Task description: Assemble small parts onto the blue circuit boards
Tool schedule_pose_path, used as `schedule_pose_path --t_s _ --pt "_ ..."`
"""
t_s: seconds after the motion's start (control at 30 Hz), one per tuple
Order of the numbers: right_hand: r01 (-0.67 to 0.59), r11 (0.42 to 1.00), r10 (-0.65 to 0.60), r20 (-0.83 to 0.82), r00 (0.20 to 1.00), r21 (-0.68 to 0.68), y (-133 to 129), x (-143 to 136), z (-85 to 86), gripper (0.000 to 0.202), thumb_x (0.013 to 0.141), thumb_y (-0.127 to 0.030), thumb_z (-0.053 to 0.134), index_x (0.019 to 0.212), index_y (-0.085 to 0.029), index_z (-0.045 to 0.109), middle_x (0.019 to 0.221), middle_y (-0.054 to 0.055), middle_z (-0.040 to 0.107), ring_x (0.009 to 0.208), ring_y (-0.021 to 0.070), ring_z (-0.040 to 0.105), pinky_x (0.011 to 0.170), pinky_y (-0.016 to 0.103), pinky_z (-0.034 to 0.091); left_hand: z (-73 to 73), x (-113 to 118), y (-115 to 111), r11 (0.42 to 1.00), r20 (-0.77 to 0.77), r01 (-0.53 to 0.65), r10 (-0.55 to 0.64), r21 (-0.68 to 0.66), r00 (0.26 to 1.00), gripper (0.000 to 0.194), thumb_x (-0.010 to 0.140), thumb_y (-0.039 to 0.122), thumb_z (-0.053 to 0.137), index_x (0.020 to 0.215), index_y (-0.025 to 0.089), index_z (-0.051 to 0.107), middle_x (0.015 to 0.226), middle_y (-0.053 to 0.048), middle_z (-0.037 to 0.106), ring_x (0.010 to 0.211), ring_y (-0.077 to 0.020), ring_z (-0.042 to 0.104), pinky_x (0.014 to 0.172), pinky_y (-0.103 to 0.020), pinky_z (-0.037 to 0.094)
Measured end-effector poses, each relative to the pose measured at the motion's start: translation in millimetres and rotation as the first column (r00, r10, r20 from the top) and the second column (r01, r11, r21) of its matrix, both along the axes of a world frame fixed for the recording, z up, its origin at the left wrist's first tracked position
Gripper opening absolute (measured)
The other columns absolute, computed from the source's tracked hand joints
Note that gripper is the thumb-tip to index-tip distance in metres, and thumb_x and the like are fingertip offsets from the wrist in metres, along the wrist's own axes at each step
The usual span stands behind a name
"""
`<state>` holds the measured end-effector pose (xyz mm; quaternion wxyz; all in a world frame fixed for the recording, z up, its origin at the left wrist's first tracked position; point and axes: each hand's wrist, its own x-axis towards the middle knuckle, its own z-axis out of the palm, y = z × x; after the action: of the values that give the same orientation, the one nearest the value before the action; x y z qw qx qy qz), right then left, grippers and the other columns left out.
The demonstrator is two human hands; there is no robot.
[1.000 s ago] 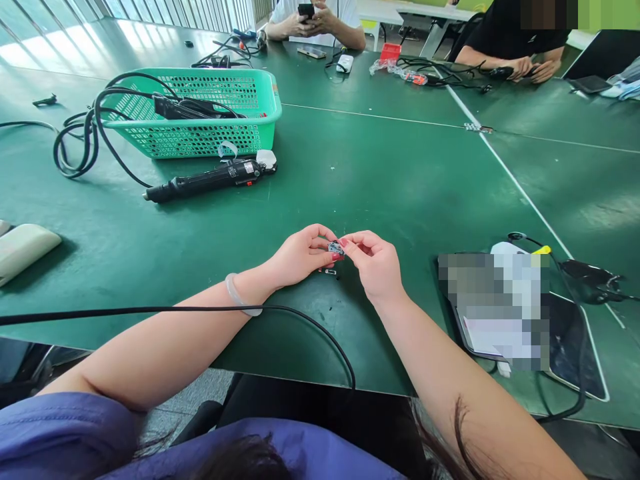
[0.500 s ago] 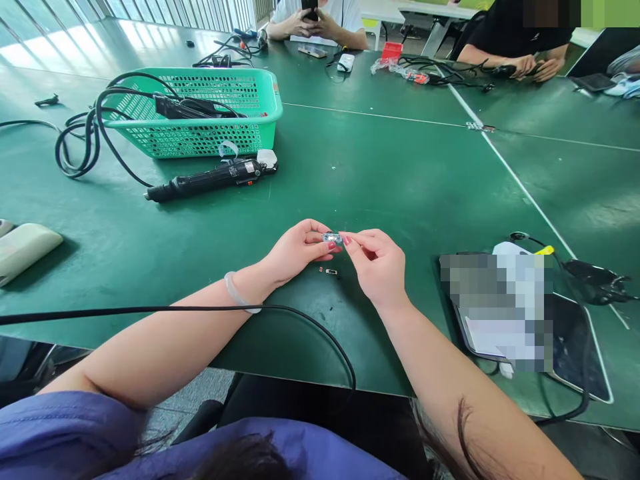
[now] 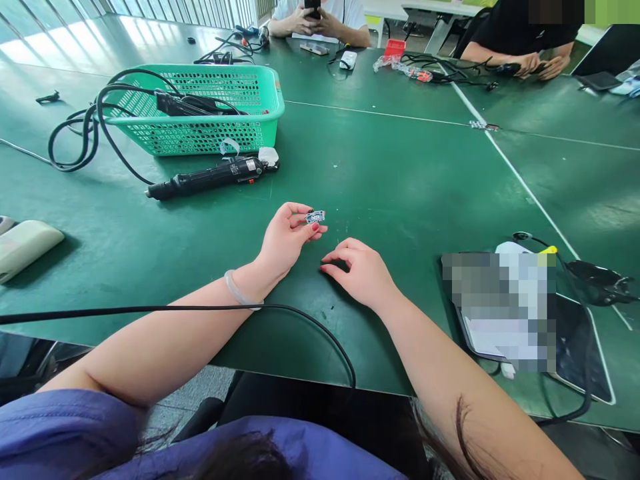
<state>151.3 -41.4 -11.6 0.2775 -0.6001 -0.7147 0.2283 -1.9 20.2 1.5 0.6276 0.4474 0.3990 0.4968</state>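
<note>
A small clear and silvery part (image 3: 315, 217) is pinched between the thumb and fingers of my left hand (image 3: 287, 237), a little above the green table (image 3: 400, 193). My right hand (image 3: 357, 270) is lower and to the right, at the table surface. Its thumb and forefinger come close together at the spot where two tiny pieces lay before. Whatever is between those fingertips is hidden or too small to make out. A black cable (image 3: 200, 308) crosses over my left forearm.
A green basket (image 3: 215, 137) with black cables stands at the back left, a black electric screwdriver (image 3: 210, 179) before it. Papers and a tablet (image 3: 575, 347) lie at the right. Two people sit across the table. A beige object (image 3: 30, 250) is at the left edge.
My hands have parted. My left hand has moved up and left with the clear part. My right hand has come down to the table, and the two tiny pieces no longer show.
</note>
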Motion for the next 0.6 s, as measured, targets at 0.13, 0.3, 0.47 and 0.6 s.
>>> schedule_pose_path --t_s 0.13,0.3,0.47,0.6 --pt "-0.018 1.0 0.018 0.084 0.996 -0.003 1.2 -6.8 -1.0 0.008 0.083 -0.019 0.068 0.079 -0.022 0.075 0.091 0.003 0.066 0.08 0.0163 0.06 0.072 0.032 0.047 -1.9 0.9 -2.1 0.996 -0.104 0.081 -0.084 -0.038 0.991 0.024 0.078 0.001 0.064 0.091 0.015 0.051 0.083 -0.001 0.071 0.075 -0.0116 0.071 0.073 -0.026 0.054" --pt "0.019 0.992 -0.021 0.016 1.0 0.121 2.1 -0.5 1.3 0.012 0.086 -0.018 0.064 0.08 -0.021 0.073 0.088 0.003 0.066 0.076 0.015 0.06 0.068 0.03 0.046 -3.4 0.3 -2.7 0.989 -0.207 0.127 -0.139 -0.073 0.968 0.021 0.076 0.001 0.065 0.088 0.014 0.054 0.082 -0.001 0.071 0.075 -0.0114 0.069 0.078 -0.03 0.055" --pt "0.184 0.925 -0.168 -0.076 0.983 0.333 1.6 10.5 6.9 0.013 0.088 -0.02 0.062 0.086 -0.02 0.074 0.088 0.004 0.066 0.069 0.0137 0.059 0.063 0.029 0.046 -2.2 -0.4 -5.6 0.973 -0.294 0.223 -0.233 -0.066 0.927 0.021 0.076 0.004 0.068 0.09 0.014 0.057 0.085 -0.003 0.072 0.082 -0.0136 0.071 0.083 -0.032 0.056" --pt "0.15 0.905 -0.178 0.032 0.984 0.398 0.6 12.2 7.9 0.017 0.09 -0.021 0.057 0.086 -0.021 0.074 0.088 0.005 0.066 0.07 0.0143 0.058 0.062 0.029 0.044 -2.3 -0.2 -9.2 0.964 -0.346 0.265 -0.255 -0.019 0.903 0.021 0.074 0.008 0.072 0.089 0.015 0.059 0.086 -0.004 0.072 0.085 -0.0144 0.071 0.088 -0.033 0.056"
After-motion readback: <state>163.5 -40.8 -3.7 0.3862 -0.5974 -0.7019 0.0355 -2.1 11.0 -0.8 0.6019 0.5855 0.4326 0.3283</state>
